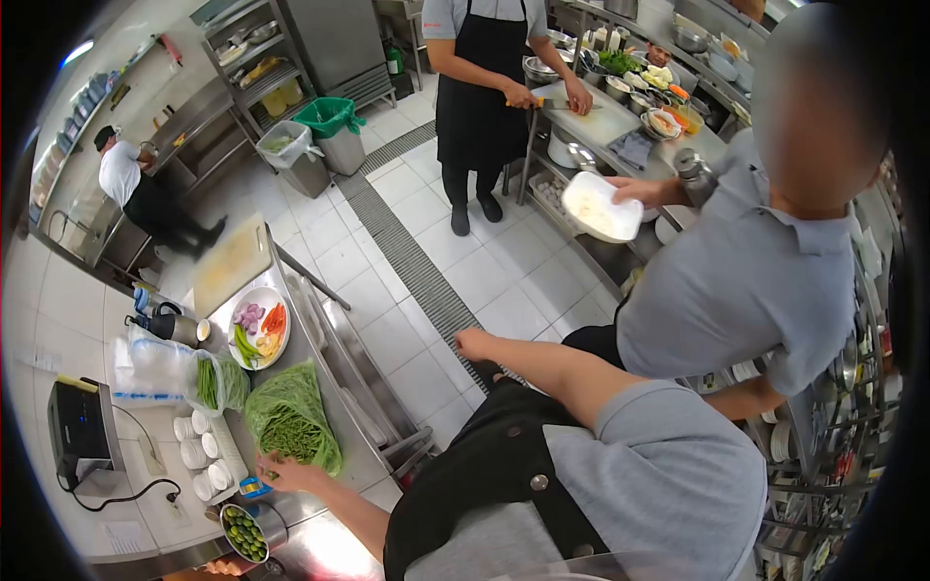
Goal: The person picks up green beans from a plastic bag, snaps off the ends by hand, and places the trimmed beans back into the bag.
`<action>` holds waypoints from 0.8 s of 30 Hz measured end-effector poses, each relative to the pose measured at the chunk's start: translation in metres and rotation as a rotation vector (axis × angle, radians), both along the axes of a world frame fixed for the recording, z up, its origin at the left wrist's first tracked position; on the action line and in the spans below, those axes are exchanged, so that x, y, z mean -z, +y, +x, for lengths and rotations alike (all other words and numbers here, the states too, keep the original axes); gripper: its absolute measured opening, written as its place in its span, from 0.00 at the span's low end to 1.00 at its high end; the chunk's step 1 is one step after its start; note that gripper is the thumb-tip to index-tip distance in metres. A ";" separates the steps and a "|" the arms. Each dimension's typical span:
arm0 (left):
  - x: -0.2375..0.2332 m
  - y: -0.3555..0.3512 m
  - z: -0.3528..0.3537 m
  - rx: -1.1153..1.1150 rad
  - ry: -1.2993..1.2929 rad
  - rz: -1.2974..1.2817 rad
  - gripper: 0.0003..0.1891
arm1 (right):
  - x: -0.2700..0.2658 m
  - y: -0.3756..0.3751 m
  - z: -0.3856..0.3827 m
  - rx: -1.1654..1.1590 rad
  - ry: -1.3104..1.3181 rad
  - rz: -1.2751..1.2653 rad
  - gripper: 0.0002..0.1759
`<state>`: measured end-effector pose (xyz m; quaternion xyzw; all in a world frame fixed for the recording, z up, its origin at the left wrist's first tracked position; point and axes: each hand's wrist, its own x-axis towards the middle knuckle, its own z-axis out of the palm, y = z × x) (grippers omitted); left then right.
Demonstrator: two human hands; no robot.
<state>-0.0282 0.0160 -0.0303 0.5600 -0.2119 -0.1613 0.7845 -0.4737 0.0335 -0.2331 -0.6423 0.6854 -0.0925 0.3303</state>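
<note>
My left hand (281, 472) is at the lower edge of an open green plastic bag (312, 382) full of cut green beans (295, 436). Its fingers are bent together, and what they hold is too small to make out. Close beside it is a small blue and yellow object (254, 486). Below stands a metal container of small green fruits or vegetables (244, 533). My right hand (475, 344) is held out over the floor drain, its fingers curled with nothing seen in them. A white plate (260, 329) holds sliced onion, tomato, green pepper and something yellow.
At right, a person (736, 261) stands close, holding a white dish (601, 208). Another person in a black apron (484, 87) works with a knife at a cutting board (605, 121). A third person (136, 184) is at the back left. White cups (199, 450) and a black device (82, 426) line the left wall.
</note>
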 end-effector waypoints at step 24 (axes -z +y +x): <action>0.076 0.035 0.070 0.732 1.454 -0.196 0.13 | 0.022 0.055 0.034 -0.374 0.272 0.292 0.16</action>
